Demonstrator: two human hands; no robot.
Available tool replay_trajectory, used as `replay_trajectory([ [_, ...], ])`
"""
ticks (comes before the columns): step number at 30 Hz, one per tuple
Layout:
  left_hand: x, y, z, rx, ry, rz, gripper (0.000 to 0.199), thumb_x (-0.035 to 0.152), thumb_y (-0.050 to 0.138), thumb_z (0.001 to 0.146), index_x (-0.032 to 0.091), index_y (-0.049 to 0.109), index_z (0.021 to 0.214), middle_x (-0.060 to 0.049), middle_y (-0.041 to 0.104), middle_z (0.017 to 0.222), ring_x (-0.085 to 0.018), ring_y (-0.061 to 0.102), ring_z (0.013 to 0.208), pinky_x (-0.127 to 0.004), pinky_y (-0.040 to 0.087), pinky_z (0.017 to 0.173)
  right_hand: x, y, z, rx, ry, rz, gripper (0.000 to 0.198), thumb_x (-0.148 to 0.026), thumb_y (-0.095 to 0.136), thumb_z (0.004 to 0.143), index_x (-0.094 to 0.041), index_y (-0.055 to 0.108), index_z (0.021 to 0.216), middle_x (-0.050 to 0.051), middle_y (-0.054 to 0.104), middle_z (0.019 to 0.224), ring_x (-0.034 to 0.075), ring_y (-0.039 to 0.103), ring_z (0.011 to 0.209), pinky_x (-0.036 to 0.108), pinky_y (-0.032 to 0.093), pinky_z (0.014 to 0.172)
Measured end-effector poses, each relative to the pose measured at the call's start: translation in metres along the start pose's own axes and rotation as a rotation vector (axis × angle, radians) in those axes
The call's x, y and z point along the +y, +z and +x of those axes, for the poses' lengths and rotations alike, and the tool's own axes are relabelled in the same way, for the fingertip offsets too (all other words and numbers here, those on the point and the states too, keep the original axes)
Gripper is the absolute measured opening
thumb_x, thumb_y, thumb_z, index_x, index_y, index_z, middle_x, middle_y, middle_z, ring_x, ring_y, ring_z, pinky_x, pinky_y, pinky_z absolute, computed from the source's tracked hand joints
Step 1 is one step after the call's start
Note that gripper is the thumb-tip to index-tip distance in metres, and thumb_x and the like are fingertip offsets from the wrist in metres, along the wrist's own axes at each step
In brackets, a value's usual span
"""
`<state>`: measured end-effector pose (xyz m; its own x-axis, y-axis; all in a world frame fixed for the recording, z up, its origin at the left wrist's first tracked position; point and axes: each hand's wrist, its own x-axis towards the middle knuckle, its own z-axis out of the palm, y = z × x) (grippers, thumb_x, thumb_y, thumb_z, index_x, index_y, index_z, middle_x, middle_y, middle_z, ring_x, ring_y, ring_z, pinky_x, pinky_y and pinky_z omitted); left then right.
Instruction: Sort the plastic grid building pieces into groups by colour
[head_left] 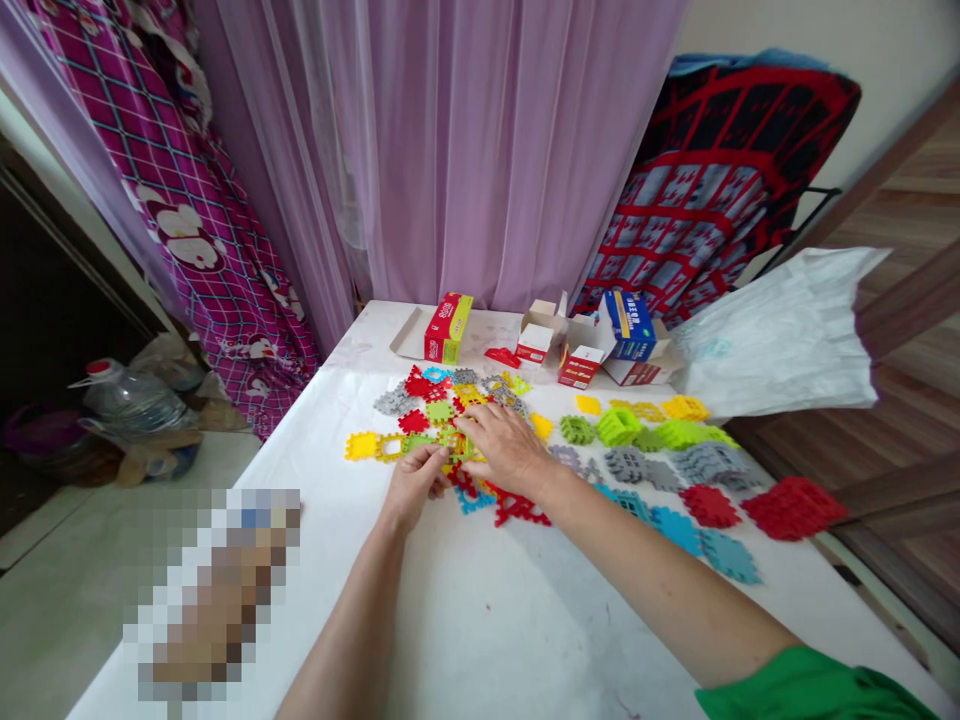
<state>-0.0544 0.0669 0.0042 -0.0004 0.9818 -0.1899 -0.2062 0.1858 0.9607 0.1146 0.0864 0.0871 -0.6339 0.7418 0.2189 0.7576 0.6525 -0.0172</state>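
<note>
My left hand (416, 485) is closed, thumb and fingers pinched at the near edge of a joined group of interlocking plastic tiles. My right hand (508, 447) reaches in from the right, with bent fingers and thumb around a yellow-green interlocking tile (457, 441) in that group; its fingers partly cover it. A solid yellow tile (362, 446) and a yellow frame tile (390, 447) extend left. Red tiles (413, 422) and grey tiles (394, 401) lie just beyond. Below my hands are a blue frame tile (477, 502) and red frame tiles (521, 510).
Sorted stacks of green (619, 427), grey (712, 464), blue (676, 528) and red tiles (793, 507) lie right. Opened cartons (450, 328), a blue box (630, 325) and a white plastic bag (780, 335) stand behind. The white table (480, 620) has a pixelated patch left.
</note>
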Motion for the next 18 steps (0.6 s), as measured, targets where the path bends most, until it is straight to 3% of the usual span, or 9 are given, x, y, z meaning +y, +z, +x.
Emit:
replay_trajectory([
  [6, 0.004, 0.000, -0.003, -0.046, 0.002, 0.013, 0.059, 0.070, 0.075, 0.055, 0.017, 0.065, 0.078, 0.002, 0.063, 0.048, -0.007, 0.048, 0.037, -0.019, 0.034, 0.039, 0.004, -0.001, -0.001, -0.046, 0.036, -0.014, 0.045, -0.035, 0.072, 0.076, -0.019, 0.062, 0.117, 0.011, 0.060, 0.114, 0.027, 0.052, 0.107, 0.040, 0.041, 0.092],
  [11, 0.005, 0.000, -0.002, -0.036, 0.009, -0.023, 0.064, 0.069, 0.074, 0.057, 0.016, 0.069, 0.092, -0.008, 0.076, 0.089, -0.007, 0.055, 0.046, -0.019, 0.038, 0.040, 0.036, -0.005, -0.017, -0.115, 0.176, -0.031, 0.054, -0.042, 0.071, 0.076, -0.022, 0.060, 0.125, 0.009, 0.060, 0.113, 0.025, 0.054, 0.104, 0.036, 0.042, 0.088],
  [18, 0.006, 0.001, -0.002, -0.004, 0.033, -0.035, 0.060, 0.064, 0.079, 0.055, 0.016, 0.071, 0.090, -0.010, 0.076, 0.085, -0.009, 0.055, 0.046, -0.019, 0.038, 0.040, 0.089, -0.017, -0.043, -0.281, 0.308, -0.144, 0.054, -0.044, 0.069, 0.077, -0.021, 0.060, 0.125, 0.011, 0.061, 0.114, 0.028, 0.054, 0.108, 0.037, 0.040, 0.091],
])
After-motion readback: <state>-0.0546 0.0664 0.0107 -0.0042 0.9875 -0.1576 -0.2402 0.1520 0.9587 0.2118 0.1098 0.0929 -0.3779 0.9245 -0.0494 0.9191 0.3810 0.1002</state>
